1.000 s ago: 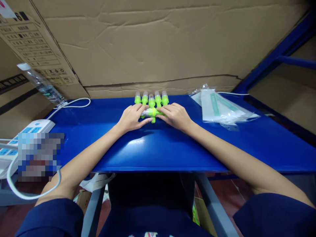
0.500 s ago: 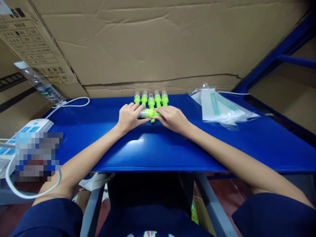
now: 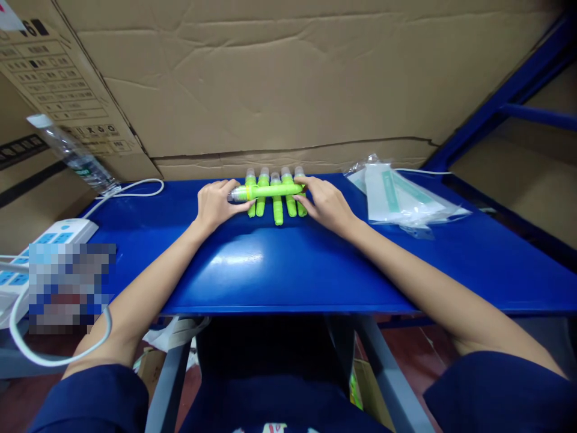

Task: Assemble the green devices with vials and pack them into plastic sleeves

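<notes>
A slim lime-green stick [image 3: 274,190] with a clear end and a yellow ring is held level between my hands. My left hand [image 3: 215,203] is closed round its clear end, at the left. At the other end, my right hand [image 3: 328,203] pinches the tip between thumb and fingers. Behind and below it, several like green sticks [image 3: 278,211] lie side by side on the blue table [image 3: 270,270], their clear ends toward the cardboard. The held stick crosses in front of them and hides their middles.
On the right lies a clear plastic bag with white and green papers [image 3: 396,195]. A white power strip [image 3: 67,231] with a white cable is at the left, near a clear plastic bottle [image 3: 74,153]. Cardboard [image 3: 288,84] walls the back; a blurred-out patch covers something at left.
My hands have moved apart, the left one leftward and the right one slightly rightward. The held stick now shows along its length, and more of the row behind shows below it.
</notes>
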The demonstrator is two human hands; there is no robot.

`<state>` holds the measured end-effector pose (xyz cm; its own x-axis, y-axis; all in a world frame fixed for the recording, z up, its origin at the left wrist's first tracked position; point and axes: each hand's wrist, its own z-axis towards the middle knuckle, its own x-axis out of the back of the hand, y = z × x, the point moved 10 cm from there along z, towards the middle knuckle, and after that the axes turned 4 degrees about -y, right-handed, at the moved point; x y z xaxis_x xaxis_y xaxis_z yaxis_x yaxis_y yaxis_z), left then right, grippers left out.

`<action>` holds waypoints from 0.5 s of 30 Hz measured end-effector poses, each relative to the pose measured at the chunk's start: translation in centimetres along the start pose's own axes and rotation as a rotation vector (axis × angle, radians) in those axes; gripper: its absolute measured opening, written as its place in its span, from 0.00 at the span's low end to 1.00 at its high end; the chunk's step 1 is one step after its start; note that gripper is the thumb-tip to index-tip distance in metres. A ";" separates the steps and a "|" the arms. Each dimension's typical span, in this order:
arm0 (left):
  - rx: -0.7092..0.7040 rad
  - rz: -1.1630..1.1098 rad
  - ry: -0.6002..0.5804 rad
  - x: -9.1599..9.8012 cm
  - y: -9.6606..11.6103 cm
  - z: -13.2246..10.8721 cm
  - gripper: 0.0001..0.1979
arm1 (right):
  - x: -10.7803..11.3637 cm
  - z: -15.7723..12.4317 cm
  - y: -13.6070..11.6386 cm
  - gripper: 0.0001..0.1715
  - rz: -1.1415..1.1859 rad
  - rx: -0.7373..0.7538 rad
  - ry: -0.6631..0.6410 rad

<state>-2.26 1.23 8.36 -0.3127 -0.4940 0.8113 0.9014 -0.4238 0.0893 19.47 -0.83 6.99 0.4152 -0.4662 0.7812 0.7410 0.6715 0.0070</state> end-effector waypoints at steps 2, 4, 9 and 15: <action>-0.006 -0.008 -0.013 -0.1 -0.1 0.0 0.28 | 0.0 0.0 -0.1 0.22 0.009 0.013 0.008; -0.013 -0.011 -0.028 -0.3 0.0 0.0 0.28 | 0.1 -0.1 -0.3 0.20 0.019 0.027 0.008; -0.017 -0.013 -0.005 0.0 0.2 0.0 0.26 | -0.2 -0.1 -0.4 0.21 0.006 0.035 -0.009; -0.040 -0.023 0.011 0.4 0.5 -0.1 0.24 | -0.9 -0.4 0.0 0.24 -0.005 -0.027 -0.037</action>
<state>-1.99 0.78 8.66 -0.3368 -0.4919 0.8028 0.8811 -0.4653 0.0846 19.31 -0.66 6.07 0.3922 -0.4472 0.8039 0.7572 0.6531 -0.0061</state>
